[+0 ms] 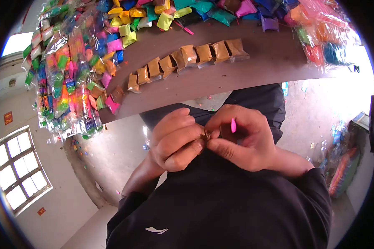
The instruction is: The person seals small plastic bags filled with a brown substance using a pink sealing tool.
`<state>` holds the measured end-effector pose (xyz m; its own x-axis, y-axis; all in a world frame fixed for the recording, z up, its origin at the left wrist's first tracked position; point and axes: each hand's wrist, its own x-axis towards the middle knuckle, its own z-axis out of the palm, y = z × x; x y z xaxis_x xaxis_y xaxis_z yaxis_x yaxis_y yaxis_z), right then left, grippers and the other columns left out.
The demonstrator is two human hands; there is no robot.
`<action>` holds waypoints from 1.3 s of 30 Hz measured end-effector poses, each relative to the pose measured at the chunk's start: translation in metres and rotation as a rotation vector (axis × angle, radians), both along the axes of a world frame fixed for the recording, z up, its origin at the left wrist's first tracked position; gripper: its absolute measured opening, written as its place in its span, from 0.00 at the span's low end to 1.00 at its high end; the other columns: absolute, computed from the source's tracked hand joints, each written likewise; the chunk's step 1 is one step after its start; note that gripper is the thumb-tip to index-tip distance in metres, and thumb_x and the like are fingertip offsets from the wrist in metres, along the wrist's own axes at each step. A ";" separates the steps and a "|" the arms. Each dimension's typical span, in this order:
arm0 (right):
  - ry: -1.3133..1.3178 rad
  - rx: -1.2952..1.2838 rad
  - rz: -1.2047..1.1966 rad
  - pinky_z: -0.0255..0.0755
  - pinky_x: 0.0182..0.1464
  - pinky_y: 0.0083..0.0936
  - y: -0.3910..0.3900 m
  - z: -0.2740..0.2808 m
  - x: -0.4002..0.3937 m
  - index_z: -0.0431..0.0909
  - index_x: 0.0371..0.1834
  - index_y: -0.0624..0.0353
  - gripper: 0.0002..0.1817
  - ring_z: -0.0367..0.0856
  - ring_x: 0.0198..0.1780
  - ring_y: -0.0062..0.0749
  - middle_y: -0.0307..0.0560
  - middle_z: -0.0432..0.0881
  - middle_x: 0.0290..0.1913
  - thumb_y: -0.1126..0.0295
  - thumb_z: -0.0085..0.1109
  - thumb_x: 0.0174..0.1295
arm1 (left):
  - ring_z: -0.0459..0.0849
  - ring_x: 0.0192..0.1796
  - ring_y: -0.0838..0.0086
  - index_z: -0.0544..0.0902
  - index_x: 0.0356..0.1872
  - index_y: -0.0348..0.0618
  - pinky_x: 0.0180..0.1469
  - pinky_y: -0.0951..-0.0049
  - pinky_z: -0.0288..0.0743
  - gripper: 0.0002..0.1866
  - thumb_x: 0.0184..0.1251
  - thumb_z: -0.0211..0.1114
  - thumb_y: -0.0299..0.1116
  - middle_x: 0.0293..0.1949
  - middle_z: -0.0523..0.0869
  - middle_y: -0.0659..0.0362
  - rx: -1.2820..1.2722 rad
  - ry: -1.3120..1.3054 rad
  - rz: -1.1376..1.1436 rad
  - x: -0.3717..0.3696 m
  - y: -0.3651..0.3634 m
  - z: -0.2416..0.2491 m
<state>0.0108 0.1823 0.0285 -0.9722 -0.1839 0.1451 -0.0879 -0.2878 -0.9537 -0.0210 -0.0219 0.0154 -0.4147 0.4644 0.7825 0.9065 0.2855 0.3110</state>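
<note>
My left hand (176,141) is closed, with its thumb and fingertips pinching a small brown packet (206,133) just off the table's near edge, in front of my body. From the other side, the thumb and forefinger of my right hand (245,137) pinch the same packet. Most of it is hidden by the fingers. A bright pink piece (233,125), perhaps the end of a small stick, shows inside the curl of my right hand. Beyond the hands, a curved row of several golden-brown packets (167,66) lies on the brown table (274,54).
Clear bags of colourful small packets (66,79) are heaped at the table's left end. Loose coloured packets (166,20) lie along the back. More plastic-wrapped packs (324,33) sit at the right end. A barred window (18,168) is at lower left.
</note>
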 end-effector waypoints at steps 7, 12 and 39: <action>0.016 0.371 0.001 0.75 0.34 0.23 0.011 0.014 0.000 0.85 0.36 0.62 0.08 0.84 0.31 0.29 0.45 0.86 0.32 0.78 0.75 0.57 | 0.86 0.53 0.63 0.79 0.42 0.47 0.59 0.56 0.89 0.18 0.54 0.77 0.20 0.46 0.85 0.58 -0.109 0.068 -0.027 -0.005 -0.006 0.003; 0.087 0.414 -0.068 0.75 0.32 0.26 0.009 0.012 -0.004 0.85 0.35 0.62 0.06 0.84 0.29 0.36 0.47 0.84 0.30 0.78 0.72 0.55 | 0.85 0.55 0.60 0.78 0.43 0.48 0.61 0.56 0.87 0.18 0.54 0.77 0.23 0.49 0.85 0.57 -0.195 0.128 -0.069 -0.009 -0.011 0.005; 0.145 0.280 -0.136 0.74 0.35 0.25 0.006 -0.005 -0.009 0.86 0.43 0.63 0.12 0.84 0.31 0.35 0.48 0.87 0.35 0.79 0.75 0.57 | 0.89 0.57 0.62 0.77 0.56 0.34 0.61 0.67 0.81 0.14 0.75 0.68 0.22 0.57 0.86 0.44 0.042 -0.941 -0.070 0.011 0.000 0.022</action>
<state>0.0013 0.1878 0.0235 -0.9636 -0.1064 0.2454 -0.2475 0.0066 -0.9689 -0.0104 -0.0215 0.0373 -0.8567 0.4912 0.1571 0.2926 0.2120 0.9324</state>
